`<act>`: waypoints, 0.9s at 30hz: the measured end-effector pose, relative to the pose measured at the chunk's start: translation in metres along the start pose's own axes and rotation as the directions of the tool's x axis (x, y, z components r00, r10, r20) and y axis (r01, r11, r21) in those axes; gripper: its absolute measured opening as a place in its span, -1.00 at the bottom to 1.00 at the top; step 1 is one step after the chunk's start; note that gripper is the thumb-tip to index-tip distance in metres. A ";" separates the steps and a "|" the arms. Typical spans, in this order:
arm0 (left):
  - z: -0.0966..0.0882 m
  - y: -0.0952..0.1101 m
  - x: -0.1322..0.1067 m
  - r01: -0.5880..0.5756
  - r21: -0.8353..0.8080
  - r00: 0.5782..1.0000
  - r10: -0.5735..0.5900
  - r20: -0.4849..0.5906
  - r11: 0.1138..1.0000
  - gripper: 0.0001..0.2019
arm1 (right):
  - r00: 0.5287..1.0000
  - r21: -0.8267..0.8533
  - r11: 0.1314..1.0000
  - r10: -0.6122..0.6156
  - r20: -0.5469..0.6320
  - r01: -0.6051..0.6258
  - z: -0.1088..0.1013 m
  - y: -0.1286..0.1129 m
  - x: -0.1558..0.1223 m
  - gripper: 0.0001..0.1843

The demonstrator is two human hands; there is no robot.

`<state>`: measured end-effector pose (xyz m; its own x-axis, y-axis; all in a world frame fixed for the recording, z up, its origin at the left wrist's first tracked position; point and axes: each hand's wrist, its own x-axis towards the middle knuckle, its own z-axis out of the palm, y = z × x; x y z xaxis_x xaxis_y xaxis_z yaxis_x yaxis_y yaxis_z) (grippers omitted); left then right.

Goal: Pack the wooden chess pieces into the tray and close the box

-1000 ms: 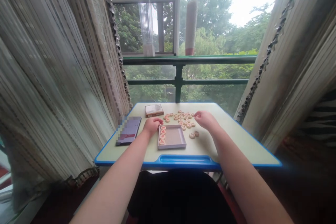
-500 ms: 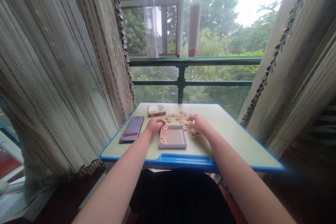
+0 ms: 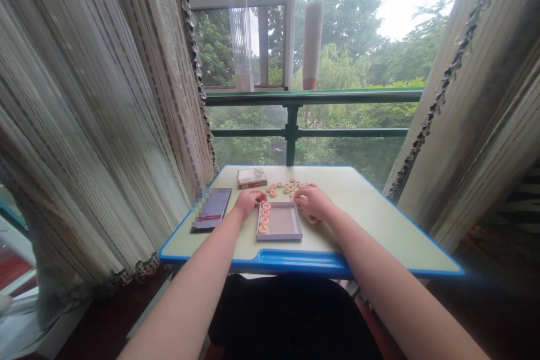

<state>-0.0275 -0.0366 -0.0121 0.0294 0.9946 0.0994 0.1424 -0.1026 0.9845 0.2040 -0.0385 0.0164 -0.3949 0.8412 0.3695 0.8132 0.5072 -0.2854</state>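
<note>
A shallow grey tray (image 3: 280, 234) lies on the small blue-edged table (image 3: 379, 225), with three round wooden pieces (image 3: 264, 220) in a column along its left side. My left hand (image 3: 248, 201) rests curled at the tray's far left corner, fingers closed; what they hold is hidden. My right hand (image 3: 312, 201) lies with fingers bent over the loose round pieces (image 3: 283, 188) just beyond the tray's far right corner. Whether it grips a piece I cannot see.
A dark phone (image 3: 211, 209) lies at the table's left edge. A small brown box (image 3: 252, 177) sits at the far left. Curtains hang on both sides. A green railing (image 3: 312, 98) and window stand behind, with two tall cup stacks on the sill.
My right hand has moved left and nearer, from the far right of the loose pieces to the tray's far right corner. The left hand has stayed put.
</note>
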 end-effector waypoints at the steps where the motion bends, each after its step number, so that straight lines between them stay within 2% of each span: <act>1: 0.000 0.001 -0.001 0.009 -0.007 1.000 -0.009 -0.004 1.000 -0.76 | 1.000 0.006 1.000 0.014 -0.013 -0.014 -0.002 0.001 -0.001 -0.78; 7: 0.003 0.002 -0.004 0.007 0.007 1.000 -0.007 -0.013 1.000 -0.81 | 0.997 0.014 0.997 0.075 -0.016 -0.075 -0.008 0.003 -0.007 -0.77; 11: 0.003 -0.002 -0.003 -0.025 0.050 0.999 0.026 -0.033 0.998 -0.80 | 0.992 0.025 0.994 0.109 -0.070 -0.108 -0.016 0.004 -0.007 -0.70; 14: 0.003 -0.003 -0.001 -0.035 0.143 0.999 0.039 -0.026 0.989 -0.82 | 0.982 0.019 0.982 0.187 0.008 -0.187 -0.026 0.007 0.006 -0.46; 16: 0.003 -0.003 0.001 -0.009 0.119 1.000 0.010 -0.014 0.993 -0.82 | 0.976 -0.004 0.980 0.201 0.083 -0.201 -0.031 0.009 0.020 -0.43; 20: 0.003 -0.003 0.007 0.047 -0.012 0.999 -0.048 -0.011 0.999 -0.84 | 0.980 -0.033 0.990 0.139 0.141 -0.136 -0.021 0.005 0.052 -0.59; 27: 0.000 -0.013 0.021 0.084 0.016 0.989 -0.081 -0.120 0.996 -0.82 | 0.970 -0.067 0.989 -0.115 0.215 0.132 0.022 -0.014 0.086 -0.74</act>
<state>-0.0283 -0.0146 -0.0229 -0.1011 0.9942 0.0359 0.1602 -0.0193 0.9869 0.1487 0.0308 0.0327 -0.5685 0.7978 0.2007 0.7806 0.6002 -0.1745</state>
